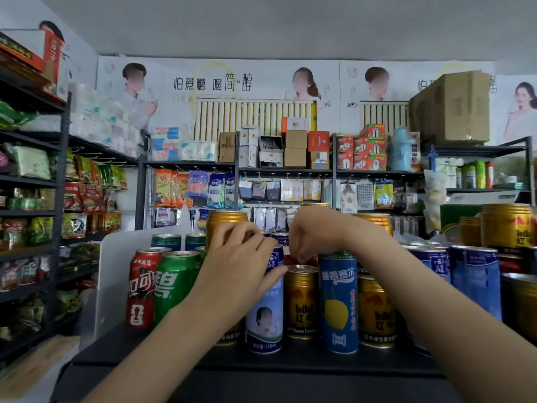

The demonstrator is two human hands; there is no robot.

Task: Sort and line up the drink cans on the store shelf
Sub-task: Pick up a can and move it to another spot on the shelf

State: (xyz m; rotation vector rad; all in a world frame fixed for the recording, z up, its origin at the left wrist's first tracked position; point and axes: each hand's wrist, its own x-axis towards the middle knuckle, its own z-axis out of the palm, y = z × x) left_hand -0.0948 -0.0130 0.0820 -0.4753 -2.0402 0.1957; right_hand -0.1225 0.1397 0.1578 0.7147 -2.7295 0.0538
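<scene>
A: Shelf edge (261,365), nearest item; dark, flat; front row of upright cans along it?

B: Front row, left to right: red cola can (141,289); green can (174,286); pale blue-and-white can (266,312); gold can (300,301); tall blue lemon can (339,301); second gold can (376,312); kinds mixed, so sorting not done by my reading.

A: Hands?

B: Left hand (241,263) over the top of the pale blue-and-white can; thumb against its upper side, fingers curled over the rim towards the cans behind; whether it truly grips that can or a hidden one, cannot tell; right hand (312,237) bent down at the wrist, fingertips pinched narrow just behind the lemon can's top; what they hold is hidden.

A: Deciding relation?

B: Every can's long axis vertical; target lies directly below and behind the fingers, so any lift is probably straight up; left hand nearer the pale can, right nearer the lemon can; neighbours touching, a tip-over risk.

A: Farther back?

B: Tall gold can (225,225) behind the left hand; green cans (167,241); blue cans (473,277) at right; white divider panel (113,269) at left; wall shelving (284,170) with packets beyond.
</scene>
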